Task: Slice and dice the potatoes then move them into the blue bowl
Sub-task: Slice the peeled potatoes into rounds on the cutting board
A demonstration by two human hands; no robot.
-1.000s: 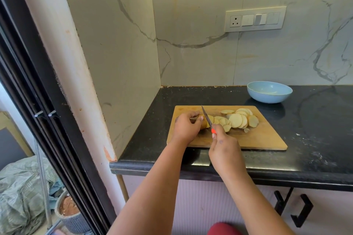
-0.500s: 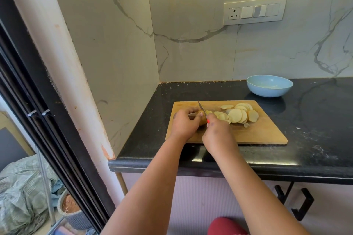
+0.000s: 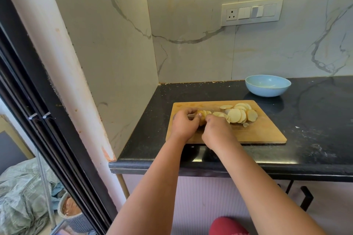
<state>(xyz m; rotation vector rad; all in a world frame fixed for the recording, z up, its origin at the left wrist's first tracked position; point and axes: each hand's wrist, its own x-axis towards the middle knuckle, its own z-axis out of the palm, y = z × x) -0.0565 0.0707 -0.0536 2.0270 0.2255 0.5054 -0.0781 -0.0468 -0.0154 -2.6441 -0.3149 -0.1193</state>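
On the wooden cutting board [image 3: 263, 133], at its left part, I have both hands close together over the uncut piece of potato [image 3: 202, 118]. My left hand [image 3: 184, 123] lies on this piece with the fingers curled around it, and the fingertips point toward the right hand. My right hand [image 3: 217, 131] is just beside it, closed like a fist with the knuckles up. I think it holds the knife, but the handle and the blade are hidden under the hand, so I cannot tell for sure what the fingers hold. The two hands nearly touch each other above the potato.

To the right of my hands lie the potato slices [image 3: 237, 115], round and pale, overlapping one another in a loose heap on the middle of the board. One small piece [image 3: 246, 125] lies apart at the near edge of the heap.

The blue bowl [image 3: 267, 89] stands on the black countertop [image 3: 315, 120] behind the right far corner of the board, not touching it. I see only something pale at the bottom of the bowl and I cannot tell what it is.

On the marble wall behind is a switch panel [image 3: 251, 12] with one socket. Below the counter edge, at the right, are black handles [image 3: 305, 196].
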